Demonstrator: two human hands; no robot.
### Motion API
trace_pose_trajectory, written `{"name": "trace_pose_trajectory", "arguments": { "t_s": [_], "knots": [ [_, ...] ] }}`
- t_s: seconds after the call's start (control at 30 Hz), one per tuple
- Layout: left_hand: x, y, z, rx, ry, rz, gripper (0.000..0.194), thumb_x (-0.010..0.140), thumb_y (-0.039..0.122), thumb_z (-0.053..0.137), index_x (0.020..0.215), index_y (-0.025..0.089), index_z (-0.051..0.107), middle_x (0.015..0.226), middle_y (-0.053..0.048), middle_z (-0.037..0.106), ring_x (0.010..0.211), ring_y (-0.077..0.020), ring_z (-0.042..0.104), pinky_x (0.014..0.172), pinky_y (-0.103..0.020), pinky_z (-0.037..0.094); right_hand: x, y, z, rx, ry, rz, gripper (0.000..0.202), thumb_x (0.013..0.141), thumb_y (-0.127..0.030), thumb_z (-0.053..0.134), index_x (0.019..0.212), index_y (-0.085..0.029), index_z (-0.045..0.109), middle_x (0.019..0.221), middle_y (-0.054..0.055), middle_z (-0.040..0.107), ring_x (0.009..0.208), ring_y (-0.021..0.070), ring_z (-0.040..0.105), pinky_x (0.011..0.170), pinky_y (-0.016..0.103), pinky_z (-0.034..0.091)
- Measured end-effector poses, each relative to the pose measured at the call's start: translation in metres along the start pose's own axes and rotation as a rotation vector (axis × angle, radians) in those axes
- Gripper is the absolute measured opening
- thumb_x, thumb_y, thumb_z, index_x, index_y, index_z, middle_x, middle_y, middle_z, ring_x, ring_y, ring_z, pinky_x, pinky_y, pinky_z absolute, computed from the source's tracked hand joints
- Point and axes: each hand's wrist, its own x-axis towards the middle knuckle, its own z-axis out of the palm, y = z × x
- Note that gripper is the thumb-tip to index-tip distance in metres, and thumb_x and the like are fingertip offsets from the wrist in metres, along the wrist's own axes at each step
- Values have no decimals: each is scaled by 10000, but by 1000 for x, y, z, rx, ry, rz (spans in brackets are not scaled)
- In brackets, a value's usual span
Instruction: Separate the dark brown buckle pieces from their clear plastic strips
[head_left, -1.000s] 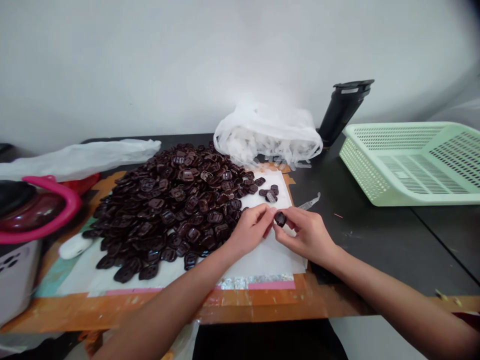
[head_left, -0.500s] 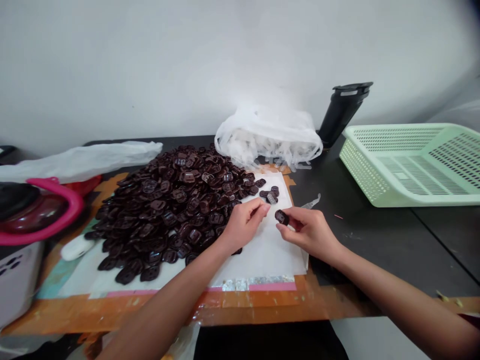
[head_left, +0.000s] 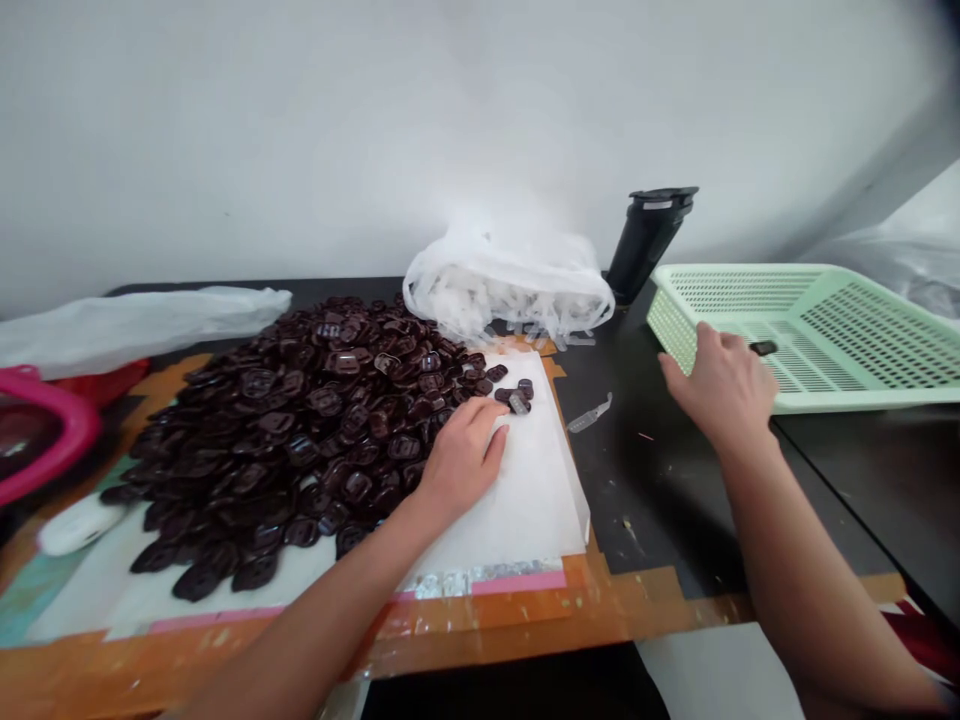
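Dark brown plastic pieces with slots (head_left: 352, 400) lie in a large pile on white paper (head_left: 517, 500). My left hand (head_left: 461, 455) rests at the pile's right edge, thumb apart from the fingers, nothing visible in it. Just past its fingertips sit several small dark pieces and a clear piece (head_left: 519, 403). Over the near left rim of the pale green basket (head_left: 862, 398), my right hand (head_left: 724, 390) is open with the thumb spread. One dark piece (head_left: 763, 348) shows inside the basket beside its fingers; whether they still touch is unclear.
Behind the pile stands a white plastic bag (head_left: 510, 270) of clear strips. A black tumbler (head_left: 651, 240) leans near the basket. On the black table lies a small clear hooked tool (head_left: 590, 413). At left are a white mouse (head_left: 79, 525) and a pink handle (head_left: 75, 430).
My right hand has moved right from the paper to the basket and let go of the dark piece. My left hand's fingers have opened near the small pieces. The view has shifted right.
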Motion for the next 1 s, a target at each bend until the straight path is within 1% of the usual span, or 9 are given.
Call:
{"name": "trace_pose_trajectory", "arguments": {
  "t_s": [0.1,0.2,0.4,0.53,0.6,0.73,0.8,0.9,1.0],
  "knots": [
    [0,1,6,125,-44,73,349,902,144,425,1236,173,525,1317,-132,488,1209,-253,479,1025,-440,411,-1,3,-1,-128,-85,-41,440,860,-278,451,1261,-128,553,979,213,604,800,334,587,625,405,421],
    [0,1,13,223,-128,146,463,881,80,413,1324,209,460,1457,-135,355,1295,-279,402,1043,-474,392,-11,-11,-7,-82,-76,-125,415,872,-251,431,1253,-154,561,1025,187,619,760,291,606,615,378,439],
    [-1,-2,15,197,-161,90,307,871,124,472,1165,151,557,1370,-148,463,1186,-267,507,999,-445,447,-42,-54,-21,182,13,-473,335,898,-181,421,1205,-176,555,1225,158,568,1005,282,580,768,379,485],
    [-2,-2,8,71,-92,69,243,845,132,514,1082,158,559,1287,-129,511,1177,-254,509,1010,-435,438,-60,-70,-13,85,-370,-699,270,862,-63,399,1038,-145,586,1095,156,605,739,199,619,598,281,455],
    [-2,-3,6,4,-71,36,274,837,97,490,1099,164,536,1188,-116,556,1119,-237,537,973,-418,457,-65,-73,-5,-60,-487,-682,258,837,-18,394,994,-106,580,1047,195,590,703,209,612,577,286,431],
    [0,-5,3,-110,-11,-40,322,842,21,400,1085,177,542,1013,-79,607,960,-192,590,870,-361,486,-64,-72,4,-153,-527,-602,218,860,-28,379,879,-93,587,847,174,581,705,249,604,586,311,408],
    [0,-4,2,-168,20,-55,260,853,36,422,1000,179,582,964,-61,627,918,-177,599,848,-336,485,-64,-74,3,-38,-527,-560,218,922,-151,390,865,-122,598,831,138,590,652,219,595,557,297,393],
    [0,0,0,-254,24,-78,177,860,89,487,926,182,623,896,-40,654,841,-158,612,799,-306,491,-66,-80,-2,330,-511,-530,258,950,-339,424,1032,-168,599,908,94,626,666,180,600,581,277,415],
    [-1,3,2,-398,-6,-153,132,855,156,542,934,183,643,852,-38,673,773,-152,630,715,-279,508,-70,-85,-4,646,-550,-523,308,909,-355,510,1166,-191,556,927,59,657,659,151,596,603,264,429]
  ]
}}
